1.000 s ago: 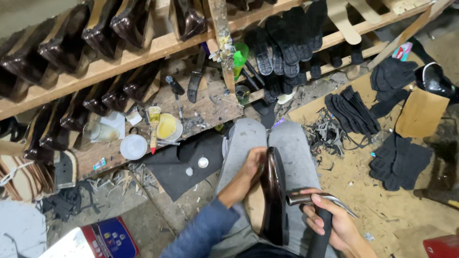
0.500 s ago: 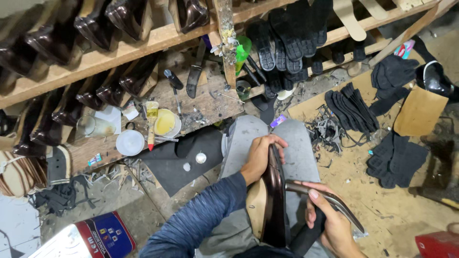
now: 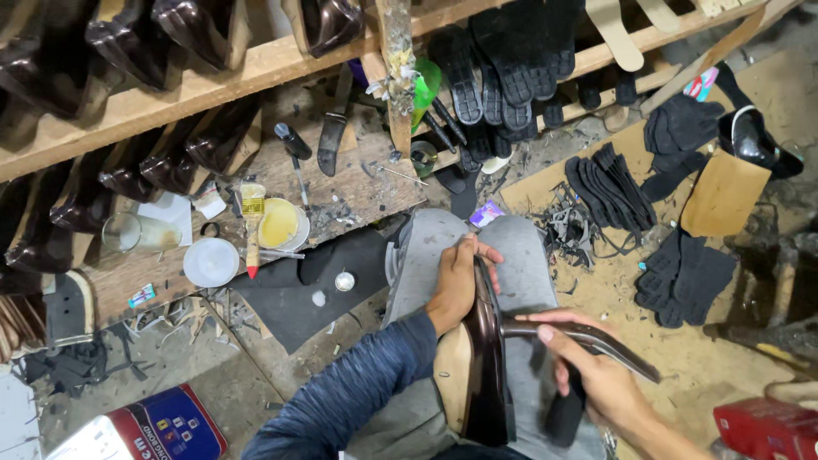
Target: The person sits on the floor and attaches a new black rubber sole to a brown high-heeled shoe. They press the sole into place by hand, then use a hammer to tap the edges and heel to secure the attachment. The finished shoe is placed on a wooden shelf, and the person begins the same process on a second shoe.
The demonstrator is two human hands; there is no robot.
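Observation:
A dark brown glossy shoe (image 3: 487,358) lies on its side across my lap, sole edge up, with its tan insole facing left. My left hand (image 3: 457,281) grips the toe end of the shoe over my grey trouser knees. My right hand (image 3: 596,375) holds a metal pincer tool (image 3: 588,336) with long curved handles, its head pressed against the shoe's edge at mid length.
A low wooden bench (image 3: 341,196) ahead carries a yellow glue pot (image 3: 279,223), a brush, a white lid (image 3: 210,261), a glass and a knife. Racks above hold brown shoes and black soles. Black sole stacks (image 3: 609,183) and cardboard lie right; a red box (image 3: 767,426) sits bottom right.
My left hand has slid forward along the shoe from its middle to the toe end. The right hand with the pincers has stayed by the shoe's edge.

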